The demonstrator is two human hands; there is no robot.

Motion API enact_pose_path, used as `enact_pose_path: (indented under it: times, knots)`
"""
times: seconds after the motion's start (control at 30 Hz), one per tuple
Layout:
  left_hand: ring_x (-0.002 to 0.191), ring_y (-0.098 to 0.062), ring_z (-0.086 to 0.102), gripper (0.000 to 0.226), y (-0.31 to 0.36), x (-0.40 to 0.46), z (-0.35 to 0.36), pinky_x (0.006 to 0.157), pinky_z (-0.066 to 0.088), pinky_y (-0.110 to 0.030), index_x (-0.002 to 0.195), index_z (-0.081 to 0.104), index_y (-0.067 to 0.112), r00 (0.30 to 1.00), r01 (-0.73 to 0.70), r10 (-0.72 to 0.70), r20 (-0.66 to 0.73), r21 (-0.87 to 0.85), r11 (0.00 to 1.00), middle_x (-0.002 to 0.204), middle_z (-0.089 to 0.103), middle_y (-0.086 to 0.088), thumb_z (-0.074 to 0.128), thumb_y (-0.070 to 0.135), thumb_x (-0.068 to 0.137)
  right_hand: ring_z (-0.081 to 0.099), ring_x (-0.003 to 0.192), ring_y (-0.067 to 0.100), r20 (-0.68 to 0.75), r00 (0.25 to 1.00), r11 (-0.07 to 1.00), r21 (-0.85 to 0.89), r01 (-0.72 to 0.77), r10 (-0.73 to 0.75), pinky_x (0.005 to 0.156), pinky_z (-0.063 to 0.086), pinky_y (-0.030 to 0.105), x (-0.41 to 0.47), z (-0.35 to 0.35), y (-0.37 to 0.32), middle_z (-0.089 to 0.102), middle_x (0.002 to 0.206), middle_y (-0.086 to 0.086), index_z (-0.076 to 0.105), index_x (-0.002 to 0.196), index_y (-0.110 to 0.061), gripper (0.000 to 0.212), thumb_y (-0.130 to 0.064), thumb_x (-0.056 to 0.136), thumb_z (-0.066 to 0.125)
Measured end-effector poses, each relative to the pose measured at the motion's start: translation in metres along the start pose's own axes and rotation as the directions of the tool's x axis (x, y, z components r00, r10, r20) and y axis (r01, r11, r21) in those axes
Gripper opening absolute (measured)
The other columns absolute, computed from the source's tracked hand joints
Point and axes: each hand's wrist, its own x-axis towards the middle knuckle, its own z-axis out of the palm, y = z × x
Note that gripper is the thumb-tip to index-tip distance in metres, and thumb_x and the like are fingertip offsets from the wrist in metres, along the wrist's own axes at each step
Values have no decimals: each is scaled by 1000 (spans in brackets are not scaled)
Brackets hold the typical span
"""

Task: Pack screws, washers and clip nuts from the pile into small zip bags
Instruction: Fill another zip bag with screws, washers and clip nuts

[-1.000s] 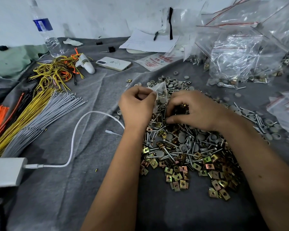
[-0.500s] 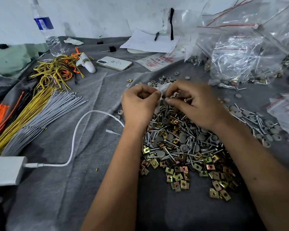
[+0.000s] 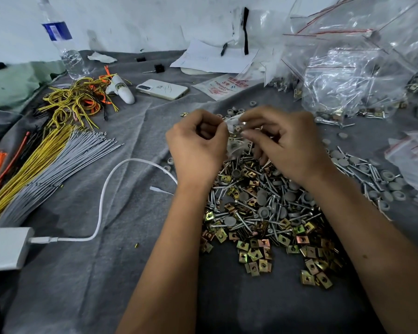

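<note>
While both hands hover just above the far side of the pile (image 3: 263, 213), the left hand (image 3: 198, 145) pinches 1 edge of a small zip bag (image 3: 234, 138) with curled fingers, likely to hold its mouth open and upright so parts drop in. The right hand (image 3: 285, 143) pinches at the bag mouth from the other side, thumb and forefinger closed; a clip nut (image 3: 238, 128) shows right at the opening, whether gripped or already inside I cannot tell. Bag hangs between the 2 hands, bottom touching the pile, partly filled. The pile of screws, washers and clip nuts sits mid grey cloth (image 3: 106, 285) toward the near edge, directly under the hands so reach is short. Filled bags (image 3: 348, 75) are heaped at the far right corner, out of the way. Phone (image 3: 162, 89), water bottle (image 3: 63, 44) and wire bundles (image 3: 46, 165) sit along the left edge, unrelated
</note>
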Motion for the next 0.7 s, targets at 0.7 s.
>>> enact_pose_path:
  times: [0.7]
  knots:
    - [47,1,48,15,-2,1,-3,46,39,-15,76,72,13,989,115,-106,-107,81,990,56,57,12,73,-1,82,61,87,-6,151,988,978,-210,9,23,80,46,12,1,1,0,67,97,-15,75,109,-21,27,-24,84,82]
